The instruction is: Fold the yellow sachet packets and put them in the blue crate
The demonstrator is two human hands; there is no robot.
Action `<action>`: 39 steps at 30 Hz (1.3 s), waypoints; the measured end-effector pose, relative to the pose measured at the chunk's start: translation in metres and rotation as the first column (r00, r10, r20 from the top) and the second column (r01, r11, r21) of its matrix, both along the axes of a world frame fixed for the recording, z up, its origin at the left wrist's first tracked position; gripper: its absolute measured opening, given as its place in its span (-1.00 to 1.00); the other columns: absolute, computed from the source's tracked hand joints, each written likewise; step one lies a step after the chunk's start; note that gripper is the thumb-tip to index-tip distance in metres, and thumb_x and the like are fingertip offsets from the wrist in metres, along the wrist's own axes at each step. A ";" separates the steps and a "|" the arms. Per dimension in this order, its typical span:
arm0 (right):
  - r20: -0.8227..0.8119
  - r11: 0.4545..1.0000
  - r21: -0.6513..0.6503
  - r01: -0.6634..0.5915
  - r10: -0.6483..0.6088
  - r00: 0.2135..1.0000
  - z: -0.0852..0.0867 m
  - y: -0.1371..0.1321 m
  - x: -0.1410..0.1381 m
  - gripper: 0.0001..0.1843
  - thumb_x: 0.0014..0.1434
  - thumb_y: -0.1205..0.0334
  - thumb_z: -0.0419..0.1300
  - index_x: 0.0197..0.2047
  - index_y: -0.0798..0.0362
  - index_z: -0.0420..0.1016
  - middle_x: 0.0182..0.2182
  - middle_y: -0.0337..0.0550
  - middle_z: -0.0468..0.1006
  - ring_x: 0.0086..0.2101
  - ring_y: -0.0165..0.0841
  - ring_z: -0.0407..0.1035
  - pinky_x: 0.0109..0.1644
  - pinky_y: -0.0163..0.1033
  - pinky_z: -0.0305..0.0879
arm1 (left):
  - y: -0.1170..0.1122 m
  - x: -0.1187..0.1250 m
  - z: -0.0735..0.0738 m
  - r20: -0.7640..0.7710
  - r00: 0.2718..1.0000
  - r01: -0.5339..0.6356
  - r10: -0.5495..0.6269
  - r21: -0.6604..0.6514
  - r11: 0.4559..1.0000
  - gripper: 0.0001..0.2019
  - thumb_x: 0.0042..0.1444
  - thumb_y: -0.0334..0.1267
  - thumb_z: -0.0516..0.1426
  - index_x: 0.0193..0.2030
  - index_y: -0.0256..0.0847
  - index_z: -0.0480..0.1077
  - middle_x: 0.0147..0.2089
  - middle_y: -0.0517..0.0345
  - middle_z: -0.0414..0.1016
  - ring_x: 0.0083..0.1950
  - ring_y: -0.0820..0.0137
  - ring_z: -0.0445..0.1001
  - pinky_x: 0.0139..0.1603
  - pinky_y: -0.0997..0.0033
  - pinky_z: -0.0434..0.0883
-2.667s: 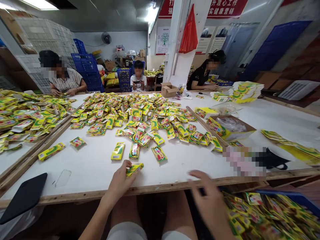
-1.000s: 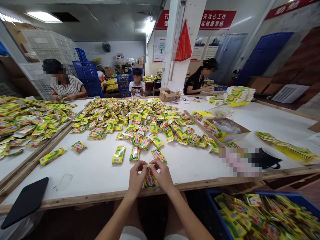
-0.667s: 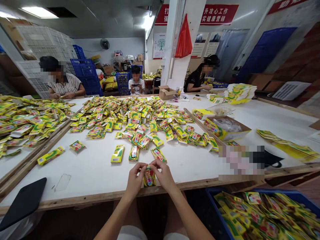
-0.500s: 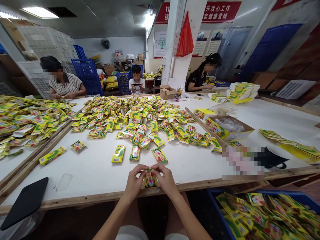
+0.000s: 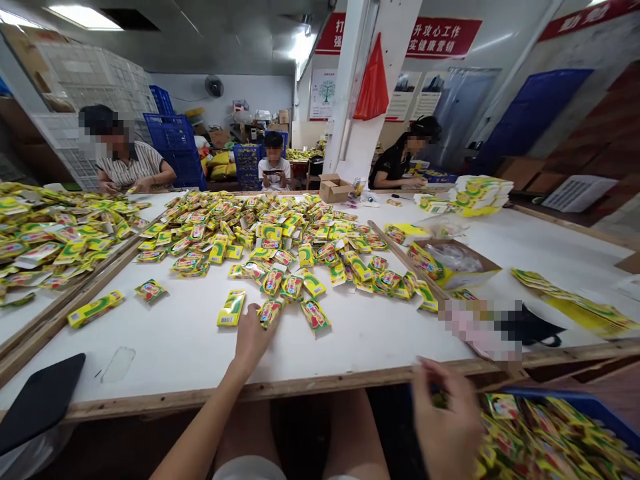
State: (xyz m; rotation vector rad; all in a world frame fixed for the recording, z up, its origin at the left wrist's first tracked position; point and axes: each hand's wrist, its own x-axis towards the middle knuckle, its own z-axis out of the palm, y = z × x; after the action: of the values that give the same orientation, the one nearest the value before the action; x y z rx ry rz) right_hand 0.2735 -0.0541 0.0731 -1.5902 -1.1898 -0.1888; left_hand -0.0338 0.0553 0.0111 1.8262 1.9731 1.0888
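The left hand (image 5: 261, 325) has a narrow grip on a packet (image 5: 271, 312) at the near edge of the heap (image 5: 270, 228), probably spread across the bench (image 5: 360, 350) for easy reach, while the blurred right hand (image 5: 447, 417), its hold impossible to tell, hangs by the blue bin (image 5: 593, 405).

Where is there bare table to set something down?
Table shows bare right of the left hand, between loose packets and wooden front edge; also left of that hand, toward the long box. Crowded: the packet heap behind.
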 end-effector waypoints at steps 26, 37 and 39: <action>-0.448 0.546 -0.088 -0.833 0.725 0.522 -0.048 0.081 -0.137 -0.85 0.13 0.27 0.12 -0.32 0.05 0.54 -0.36 -0.13 0.54 -0.27 -0.27 0.43 -0.15 -0.20 0.36 | -0.039 0.007 0.013 0.564 0.690 0.490 -0.454 0.098 0.866 -0.82 0.14 -0.20 0.12 -0.13 -0.18 0.41 0.00 -0.01 0.47 0.04 0.23 0.46 0.07 0.21 0.41; -0.454 0.481 -0.101 -0.871 0.757 0.470 -0.044 0.077 -0.146 -0.82 0.20 0.19 0.12 -0.28 0.05 0.53 -0.31 -0.12 0.57 -0.28 -0.30 0.44 -0.19 -0.24 0.37 | -0.043 0.012 0.015 0.552 0.759 0.341 -0.345 0.113 0.933 -0.79 0.14 -0.12 0.12 -0.29 -0.24 0.43 -0.33 0.09 0.51 -0.26 0.33 0.49 -0.20 0.35 0.44; -0.451 0.513 -0.113 -0.851 0.737 0.504 -0.043 0.079 -0.150 -0.80 0.21 0.18 0.11 -0.31 0.06 0.52 -0.37 -0.13 0.56 -0.34 -0.31 0.43 -0.24 -0.25 0.37 | -0.041 0.012 0.017 0.578 0.748 0.336 -0.327 0.096 0.937 -0.78 0.13 -0.11 0.13 -0.27 -0.24 0.43 -0.32 0.09 0.51 -0.26 0.33 0.48 -0.21 0.36 0.43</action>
State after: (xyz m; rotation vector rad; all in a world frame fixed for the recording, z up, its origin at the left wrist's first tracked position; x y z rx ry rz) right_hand 0.1236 0.0249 0.0304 -1.0714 -1.6027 0.9378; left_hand -0.0219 0.0140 0.0277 1.4951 1.2348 1.3075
